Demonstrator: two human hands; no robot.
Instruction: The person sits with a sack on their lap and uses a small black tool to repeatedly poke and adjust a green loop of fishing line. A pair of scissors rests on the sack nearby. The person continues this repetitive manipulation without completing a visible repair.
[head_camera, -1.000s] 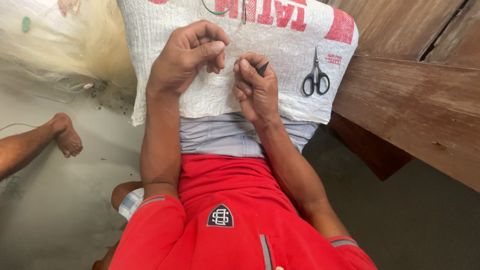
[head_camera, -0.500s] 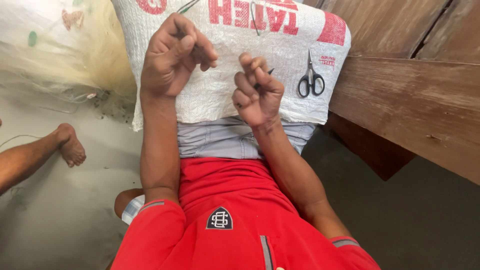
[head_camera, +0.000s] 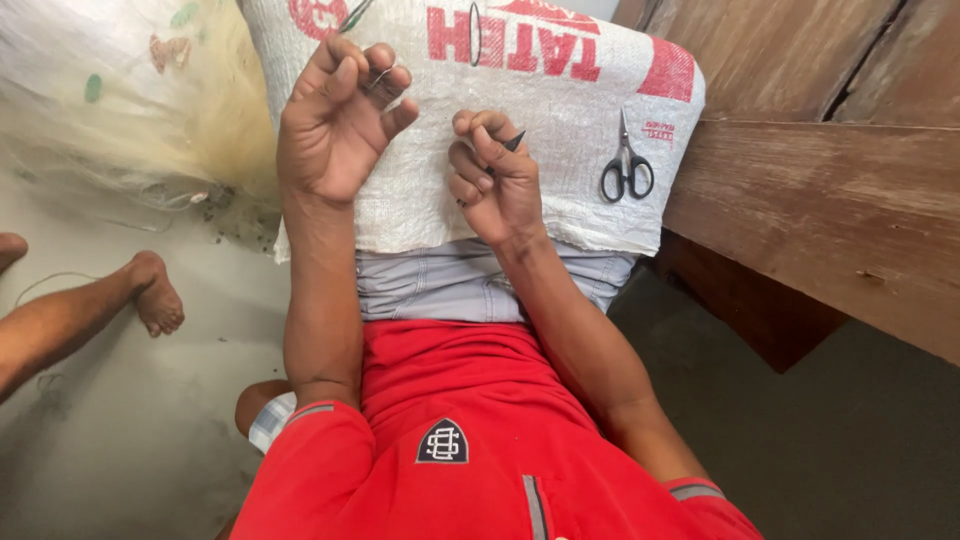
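Head view: left hand (head_camera: 340, 120) raised since earlier, fingers half-curled, thin thread pinched. Right hand (head_camera: 495, 175) closed on dark needle (head_camera: 513, 141), over white sack (head_camera: 560, 130) centre. Scissors (head_camera: 627, 170) untouched near sack's right edge.

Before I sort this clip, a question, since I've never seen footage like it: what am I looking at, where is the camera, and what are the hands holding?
The camera sits on a person's head and looks down, so you see their own red shirt, arms and lap. A white woven sack with red print lies across the lap as a work surface. The left hand is raised with curled fingers; something thin seems pinched at the fingertips, too fine to make out. The right hand is closed on a small dark pointed tool, whose tip pokes out. A pair of scissors lies on the sack. A pale fine net is heaped at upper left, wooden planks are on the right, and another person's foot rests on the floor.
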